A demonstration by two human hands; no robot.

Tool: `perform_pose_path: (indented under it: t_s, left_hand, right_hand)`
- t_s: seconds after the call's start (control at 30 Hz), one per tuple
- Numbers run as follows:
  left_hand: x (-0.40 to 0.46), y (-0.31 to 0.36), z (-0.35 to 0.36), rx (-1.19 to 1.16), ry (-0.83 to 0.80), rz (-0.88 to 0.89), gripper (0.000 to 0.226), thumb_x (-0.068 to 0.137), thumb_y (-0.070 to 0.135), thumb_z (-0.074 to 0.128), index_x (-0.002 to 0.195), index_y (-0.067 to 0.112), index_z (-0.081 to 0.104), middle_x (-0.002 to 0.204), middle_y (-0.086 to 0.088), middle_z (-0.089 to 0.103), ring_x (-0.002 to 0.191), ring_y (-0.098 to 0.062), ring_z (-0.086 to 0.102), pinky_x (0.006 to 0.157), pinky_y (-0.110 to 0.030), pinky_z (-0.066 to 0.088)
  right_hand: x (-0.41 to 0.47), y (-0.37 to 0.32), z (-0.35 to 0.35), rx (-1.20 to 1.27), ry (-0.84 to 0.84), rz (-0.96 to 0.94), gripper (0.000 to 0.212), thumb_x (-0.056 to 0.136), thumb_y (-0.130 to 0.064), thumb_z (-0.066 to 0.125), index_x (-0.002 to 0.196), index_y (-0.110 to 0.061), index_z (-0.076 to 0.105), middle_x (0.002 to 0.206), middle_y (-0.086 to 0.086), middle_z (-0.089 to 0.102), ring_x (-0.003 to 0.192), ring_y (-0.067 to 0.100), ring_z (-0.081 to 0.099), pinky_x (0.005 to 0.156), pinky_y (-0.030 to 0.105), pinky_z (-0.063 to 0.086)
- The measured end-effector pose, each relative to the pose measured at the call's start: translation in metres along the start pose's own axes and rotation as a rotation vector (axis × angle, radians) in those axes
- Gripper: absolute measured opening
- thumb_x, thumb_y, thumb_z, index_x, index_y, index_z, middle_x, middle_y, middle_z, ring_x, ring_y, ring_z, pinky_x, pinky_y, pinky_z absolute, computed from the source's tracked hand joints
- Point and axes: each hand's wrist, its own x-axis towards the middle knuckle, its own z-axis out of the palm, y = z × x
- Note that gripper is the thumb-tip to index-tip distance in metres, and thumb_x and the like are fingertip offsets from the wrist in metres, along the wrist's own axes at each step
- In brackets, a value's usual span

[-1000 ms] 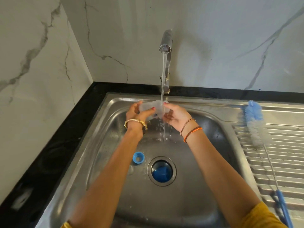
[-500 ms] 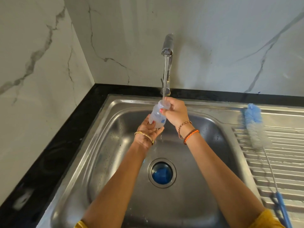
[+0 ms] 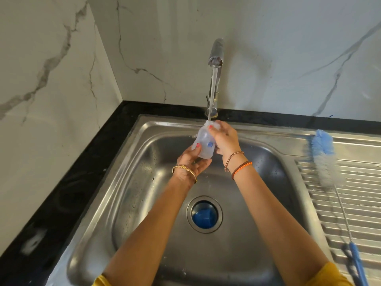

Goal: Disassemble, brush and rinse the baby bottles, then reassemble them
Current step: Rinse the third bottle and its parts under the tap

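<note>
Marble walls meet behind a steel sink [image 3: 132, 182] set in a black counter [image 3: 68, 195]. Over the basin's back edge, my left hand [image 3: 190, 163] cups the base of a clear bottle [image 3: 203, 144], fingers curled round it; my right hand [image 3: 225, 141] grips its neck. Water from the tap [image 3: 216, 56] runs onto its mouth. On the drainboard at the sink's right edge lies a brush [image 3: 326, 164].

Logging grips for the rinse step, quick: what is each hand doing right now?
Left hand: grips the base of the baby bottle.
Right hand: grips the same bottle near its top, under the running tap.
</note>
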Motion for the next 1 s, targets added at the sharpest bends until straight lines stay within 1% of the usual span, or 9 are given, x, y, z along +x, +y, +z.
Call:
perform_pose_path:
  t_s: [0.1, 0.2, 0.27, 0.4, 0.53, 0.57, 0.7, 0.83, 1.0]
  left_hand:
    - [-0.001, 0.002, 0.01, 0.316, 0.148, 0.195, 0.037, 0.076, 0.014, 0.071, 0.107, 0.013, 0.05, 0.102, -0.008, 0.056, 0.088, -0.024, 0.06, 0.071, -0.036, 0.056]
    - [0.001, 0.02, 0.023, 1.141, 0.249, 0.505, 0.056, 0.069, 0.026, 0.079, 0.118, 0.019, 0.053, 0.12, -0.004, 0.043, 0.101, -0.016, 0.045, 0.088, -0.027, 0.044]
    - [-0.001, 0.034, 0.037, 1.547, 0.13, 0.603, 0.059, 0.073, 0.025, 0.074, 0.126, 0.02, 0.05, 0.13, -0.004, 0.037, 0.11, -0.019, 0.043, 0.094, -0.027, 0.038]
    - [-0.007, 0.044, 0.063, 1.985, -0.118, 0.596, 0.056, 0.079, 0.017, 0.068, 0.13, 0.021, 0.046, 0.137, -0.002, 0.037, 0.126, -0.028, 0.035, 0.102, -0.039, 0.039]
    - [-0.011, 0.055, 0.067, 2.114, -0.214, 0.621, 0.056, 0.08, 0.014, 0.067, 0.131, 0.021, 0.046, 0.137, 0.001, 0.04, 0.126, -0.024, 0.033, 0.104, -0.037, 0.038]
    - [-0.012, 0.059, 0.068, 2.129, -0.236, 0.627, 0.053, 0.082, 0.014, 0.065, 0.131, 0.02, 0.046, 0.138, 0.0, 0.041, 0.126, -0.025, 0.034, 0.103, -0.035, 0.037]
    - [-0.017, 0.072, 0.071, 2.11, -0.208, 0.64, 0.045, 0.086, 0.013, 0.057, 0.13, 0.018, 0.05, 0.136, -0.004, 0.043, 0.123, -0.025, 0.04, 0.1, -0.032, 0.036]
    - [-0.019, 0.085, 0.071, 2.083, -0.166, 0.603, 0.063, 0.074, 0.019, 0.072, 0.132, 0.02, 0.047, 0.131, -0.005, 0.048, 0.118, -0.023, 0.046, 0.091, -0.028, 0.039]
    - [-0.022, 0.087, 0.058, 1.857, -0.033, 0.636, 0.066, 0.063, 0.031, 0.081, 0.122, 0.021, 0.054, 0.116, -0.003, 0.054, 0.093, -0.014, 0.044, 0.076, -0.024, 0.037]
  right_hand:
    - [0.003, 0.004, -0.009, 0.285, -0.089, 0.333, 0.035, 0.094, -0.022, 0.047, 0.126, -0.009, 0.047, 0.115, 0.017, 0.055, 0.102, 0.032, 0.057, 0.077, 0.044, 0.051]
    - [0.002, 0.014, -0.015, 0.503, -0.15, 0.496, 0.034, 0.096, -0.021, 0.035, 0.125, -0.005, 0.044, 0.098, 0.02, 0.056, 0.079, 0.031, 0.061, 0.06, 0.045, 0.051]
    - [0.004, 0.017, -0.014, 0.647, -0.158, 0.574, 0.029, 0.096, -0.021, 0.037, 0.115, -0.002, 0.047, 0.09, 0.02, 0.057, 0.064, 0.031, 0.065, 0.054, 0.042, 0.055]
    - [0.007, 0.014, -0.008, 0.701, -0.265, 0.575, 0.025, 0.094, -0.033, 0.043, 0.101, -0.011, 0.053, 0.09, 0.01, 0.058, 0.077, 0.022, 0.06, 0.067, 0.032, 0.051]
    - [0.009, 0.005, -0.005, 0.55, -0.328, 0.471, 0.03, 0.098, -0.032, 0.038, 0.083, -0.01, 0.051, 0.057, 0.003, 0.06, 0.044, 0.011, 0.059, 0.042, 0.016, 0.048]
    - [0.009, 0.003, -0.004, 0.557, -0.338, 0.481, 0.028, 0.098, -0.03, 0.038, 0.087, -0.009, 0.052, 0.057, 0.003, 0.062, 0.047, 0.012, 0.061, 0.044, 0.017, 0.049]
    - [0.012, -0.006, 0.003, 0.494, -0.302, 0.567, 0.032, 0.093, -0.03, 0.05, 0.119, -0.01, 0.051, 0.094, 0.011, 0.063, 0.085, 0.024, 0.061, 0.059, 0.033, 0.056]
    - [0.012, -0.009, 0.002, 0.356, -0.326, 0.518, 0.032, 0.093, -0.035, 0.051, 0.111, -0.008, 0.056, 0.1, 0.015, 0.064, 0.088, 0.03, 0.062, 0.076, 0.042, 0.054]
    - [0.008, -0.012, -0.005, 0.351, -0.358, 0.454, 0.029, 0.094, -0.027, 0.051, 0.114, -0.007, 0.051, 0.105, 0.018, 0.06, 0.093, 0.032, 0.061, 0.075, 0.042, 0.056]
